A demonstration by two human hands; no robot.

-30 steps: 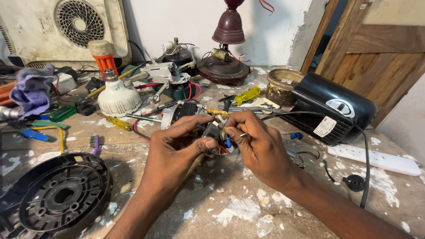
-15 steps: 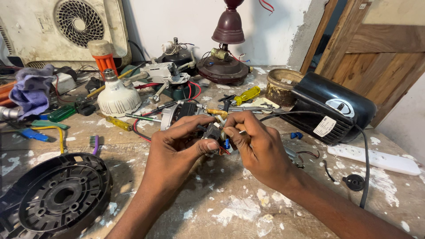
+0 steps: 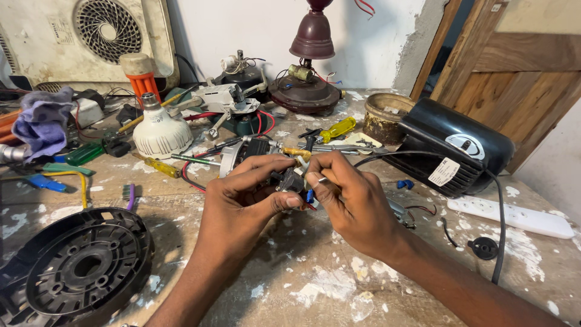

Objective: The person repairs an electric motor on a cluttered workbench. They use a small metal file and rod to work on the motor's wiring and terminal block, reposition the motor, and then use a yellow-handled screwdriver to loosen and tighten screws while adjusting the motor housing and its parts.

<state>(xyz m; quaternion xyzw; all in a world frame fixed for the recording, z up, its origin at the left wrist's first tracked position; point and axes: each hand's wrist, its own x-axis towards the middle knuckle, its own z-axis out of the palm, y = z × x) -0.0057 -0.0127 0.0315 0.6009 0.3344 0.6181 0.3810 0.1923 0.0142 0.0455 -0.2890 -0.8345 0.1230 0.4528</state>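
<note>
Black switch part sits pinched in the left hand, right hand gripping its wires.

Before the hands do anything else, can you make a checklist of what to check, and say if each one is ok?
1. Left hand has a grip on the small black part: ok.
2. Right hand fingertips touch that part: ok.
3. Wires at the part free of tangles: cannot tell, too small.
4. Yellow screwdriver lies on the bench behind the hands: ok.
5. Black cable lies apart from the hands: ok.
</note>
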